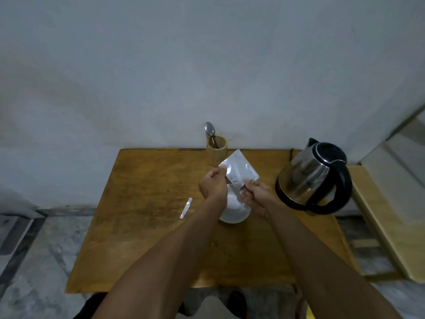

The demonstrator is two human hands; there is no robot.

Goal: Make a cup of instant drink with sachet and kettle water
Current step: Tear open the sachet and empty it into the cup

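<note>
While we hold the sachet [239,171] up over the white cup [234,211], we can see that its top strip [186,207] is already torn off and lies on the worktop [142,203] to the left. So we think we are at the step of tipping the powder in. Our left hand [212,186] pinches the left edge of the sachet with closed fingers [221,172]. Our right hand [255,199] pinches the near, low end with closed fingers [247,184] too. The sachet sits in the air, just above the cup, near the middle of the worktop. Its long side runs from far to near, tilted, with the low end pointing down at the cup. We cannot tell if powder is falling yet. Next we need to shake it all out, then put the empty sachet down. After that we need the kettle [312,178], which stands just to the right, for pouring water. The spoon [210,132] waits in the wooden holder [216,153] at the far edge for stirring.
</note>
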